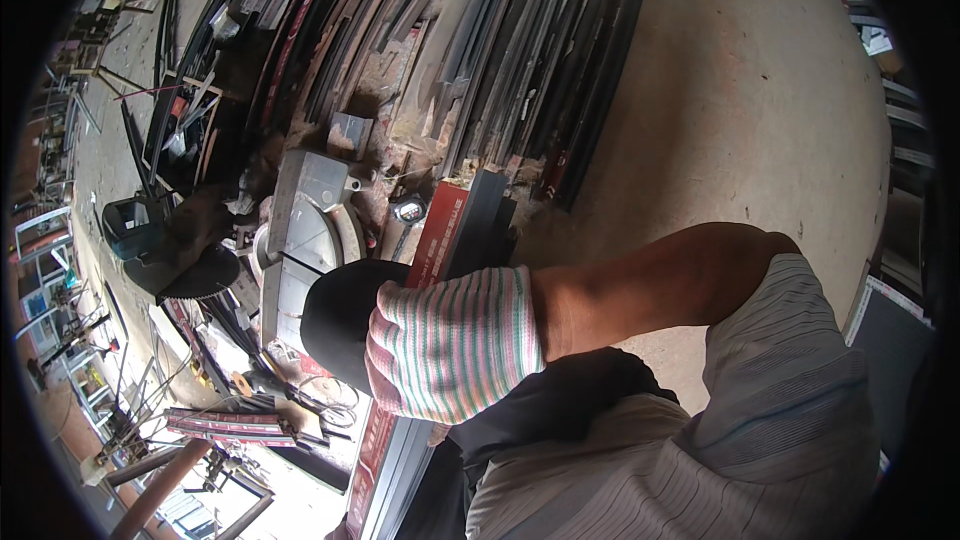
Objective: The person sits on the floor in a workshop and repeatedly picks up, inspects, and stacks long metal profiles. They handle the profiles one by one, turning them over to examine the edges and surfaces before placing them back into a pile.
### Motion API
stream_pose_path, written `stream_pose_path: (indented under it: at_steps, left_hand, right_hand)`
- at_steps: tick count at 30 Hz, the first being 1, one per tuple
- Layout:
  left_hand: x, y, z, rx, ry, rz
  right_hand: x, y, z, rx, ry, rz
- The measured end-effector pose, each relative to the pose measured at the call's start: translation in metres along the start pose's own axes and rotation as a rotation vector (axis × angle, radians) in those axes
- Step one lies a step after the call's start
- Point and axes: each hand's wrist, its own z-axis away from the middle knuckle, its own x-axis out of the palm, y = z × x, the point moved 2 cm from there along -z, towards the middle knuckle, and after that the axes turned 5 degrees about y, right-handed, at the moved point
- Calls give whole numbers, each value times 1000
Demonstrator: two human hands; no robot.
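My right hand (440, 340) wears a knitted glove with pink, green and white stripes on the back and black over the fingers. It lies across a long dark grey metal profile (478, 225) that has a red printed film along one side. The black fingers bend over the profile's left side, and their tips are hidden. Left of the hand is the grey metal table of a mitre saw (310, 230). The saw's toothed round blade (200, 275) is further left, raised off the table. My left hand does not show.
Many long dark profiles (540, 50) lie in a bundle beyond the saw. A tape measure (408, 209) rests between the saw table and the profile. Offcuts and cables (330, 405) clutter the left side. Bare concrete floor (740, 90) extends to the far right.
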Motion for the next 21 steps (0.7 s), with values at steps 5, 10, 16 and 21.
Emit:
stream_pose_path:
  at_steps: [5, 10, 16, 21]
  left_hand:
    - [11, -14, -8, 108, 94, 32]
    - [-7, 14, -24, 49, 25, -27]
    - [-8, 15, -34, 111, 106, 17]
    - [-5, 14, -33, 97, 133, 28]
  right_hand:
    - [-11, 3, -5, 31, -71, 56]
    - [-5, -17, -22, 94, -142, -95]
    - [9, -82, -79, 149, -295, -321]
    - [29, -130, -112, 107, -282, -259]
